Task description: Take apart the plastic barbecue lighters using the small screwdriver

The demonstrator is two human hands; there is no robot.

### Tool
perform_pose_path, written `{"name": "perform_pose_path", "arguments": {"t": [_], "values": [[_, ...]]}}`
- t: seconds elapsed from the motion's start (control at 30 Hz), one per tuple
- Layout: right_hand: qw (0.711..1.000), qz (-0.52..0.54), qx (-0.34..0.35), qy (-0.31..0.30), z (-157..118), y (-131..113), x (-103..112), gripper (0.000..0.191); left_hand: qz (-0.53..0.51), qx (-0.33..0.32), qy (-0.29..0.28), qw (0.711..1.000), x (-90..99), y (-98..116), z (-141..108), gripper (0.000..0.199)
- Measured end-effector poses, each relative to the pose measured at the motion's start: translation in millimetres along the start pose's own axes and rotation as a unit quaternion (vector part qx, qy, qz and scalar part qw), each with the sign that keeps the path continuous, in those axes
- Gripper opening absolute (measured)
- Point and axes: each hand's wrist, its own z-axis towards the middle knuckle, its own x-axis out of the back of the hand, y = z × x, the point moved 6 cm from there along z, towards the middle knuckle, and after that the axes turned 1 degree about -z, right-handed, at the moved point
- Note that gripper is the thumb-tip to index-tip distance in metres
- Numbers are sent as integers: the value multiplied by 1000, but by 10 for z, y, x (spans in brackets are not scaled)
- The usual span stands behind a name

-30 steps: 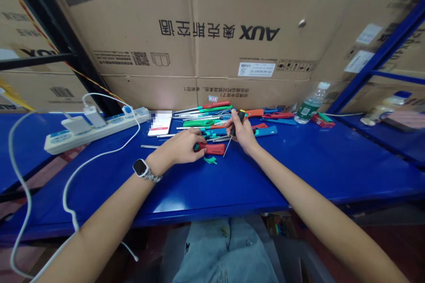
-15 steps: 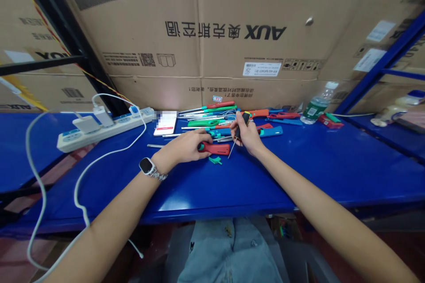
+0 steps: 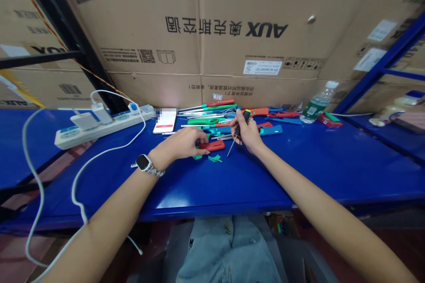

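Note:
My left hand [image 3: 187, 142] is closed on a red lighter [image 3: 214, 145] lying low over the blue table; its far end is hidden under the hand and wrist. My right hand [image 3: 247, 131] grips a black and yellow screwdriver [image 3: 245, 118], its thin shaft slanting down to a tip just right of the red lighter. Near the left fingers lies a small green piece [image 3: 215, 158], with another green bit [image 3: 197, 157] beside them. Behind both hands is a pile of long lighters, among them a green one [image 3: 202, 121] and a blue one [image 3: 271, 130].
A phone [image 3: 165, 121] lies left of the pile, beside a white power strip [image 3: 96, 131] with chargers and a looping cable. At the right stand a water bottle [image 3: 314, 108] and a small red box [image 3: 328, 120]. Large cartons [image 3: 212, 53] rise behind the blue table [image 3: 212, 190].
My left hand has shifted slightly left with the red lighter. A green bit now shows beneath its fingers. My right hand and the screwdriver have barely moved.

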Motion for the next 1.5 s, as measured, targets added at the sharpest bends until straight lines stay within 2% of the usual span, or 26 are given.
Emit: {"name": "perform_pose_path", "arguments": {"t": [0.13, 0.27, 0.37, 0.47, 0.6, 0.73, 1.13, 1.33, 1.5], "values": [[1000, 9, 14, -5, 2, -15, 2, 65, -47, -2, 3, 999, -9, -68, -6, 30], [999, -2, 40, 16, 27, -93, 35, 63, -95, -31, 68, 993, 27, -18, 13, 28], [996, -38, 79, 35, 60, -216, 30, 63, -67, -30, 108, 991, -11, 60, 69, 34], [990, -84, 111, 30, 87, -319, -56, 63, -46, -30, 93, 994, -129, 128, 139, 36], [980, -136, 142, 26, 90, -372, -198, 61, -83, -42, 67, 993, -218, 120, 170, 37], [974, -163, 156, 26, 73, -379, -272, 59, -119, -40, 55, 991, -204, 55, 157, 36], [962, -199, 184, 4, 85, -383, -395, 56, -115, -41, 47, 991, -179, 33, 148, 27], [956, -210, 189, -81, 98, -443, -471, 47, -100, -27, 39, 994, -178, 31, 147, 28], [963, -202, 157, -85, 112, -392, -376, 30, -125, -22, 27, 992, -174, 44, 133, 28]]}}
